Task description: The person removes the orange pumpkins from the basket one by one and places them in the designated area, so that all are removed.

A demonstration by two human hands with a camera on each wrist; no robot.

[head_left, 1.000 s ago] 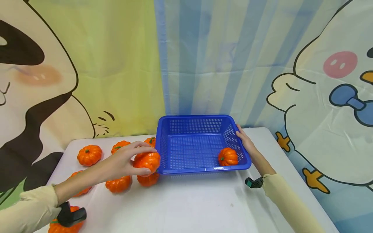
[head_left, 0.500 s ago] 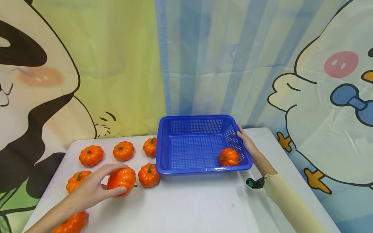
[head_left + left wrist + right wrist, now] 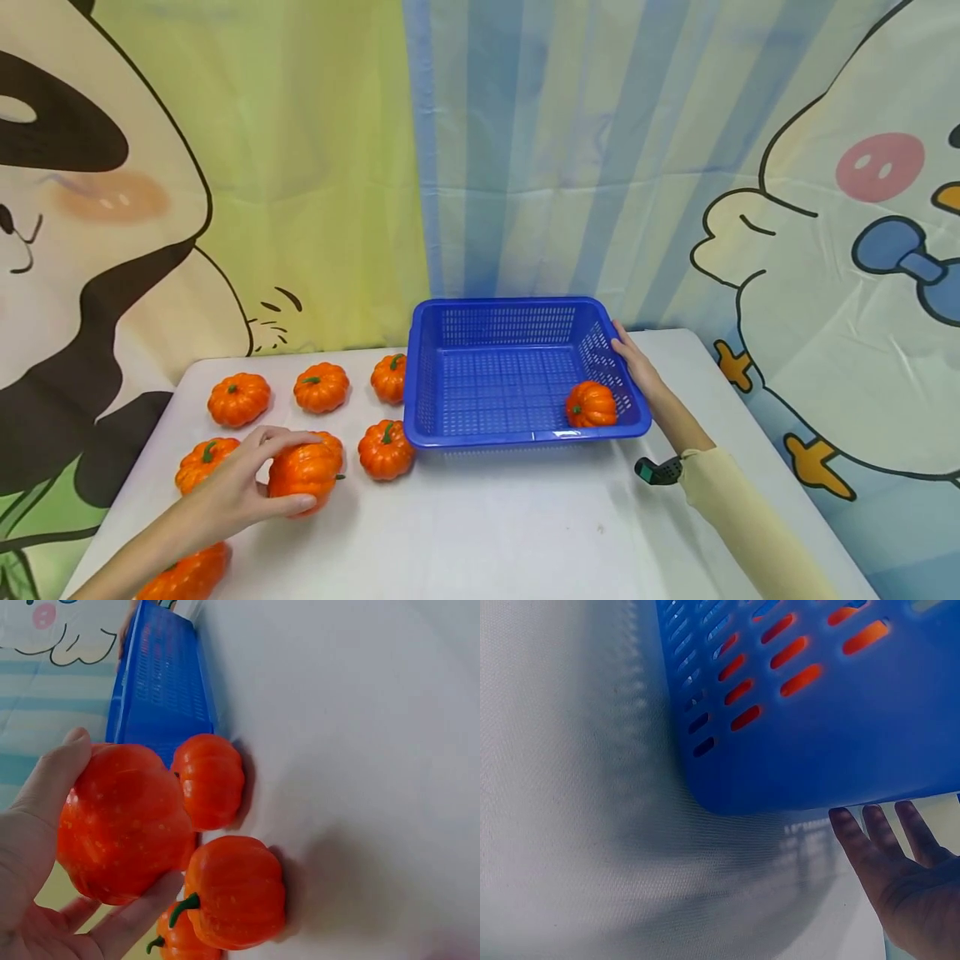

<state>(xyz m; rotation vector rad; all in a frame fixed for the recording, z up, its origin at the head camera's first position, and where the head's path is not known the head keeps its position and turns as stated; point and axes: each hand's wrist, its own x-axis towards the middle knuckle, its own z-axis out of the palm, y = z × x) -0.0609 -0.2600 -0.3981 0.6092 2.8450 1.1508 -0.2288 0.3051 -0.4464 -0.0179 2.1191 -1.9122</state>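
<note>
My left hand grips an orange pumpkin with thumb and fingers on opposite sides, its stem pointing right. In the left wrist view this pumpkin fills the hand, and another pumpkin with a green stem lies just beyond. From the head, that one shows partly behind the held pumpkin. My right hand is at the right side of a blue plastic basket; in the right wrist view, the fingers reach straight to its wall, the thumb hidden. One pumpkin sits in the basket's near right corner.
Several more pumpkins lie on the white table left of the basket, such as one at the back and one beside the basket. A printed curtain hangs right behind the table.
My left hand has carried its pumpkin away from the basket's left side, leftward and nearer to me, slowing over the last half second. The right hand and basket have barely moved.
</note>
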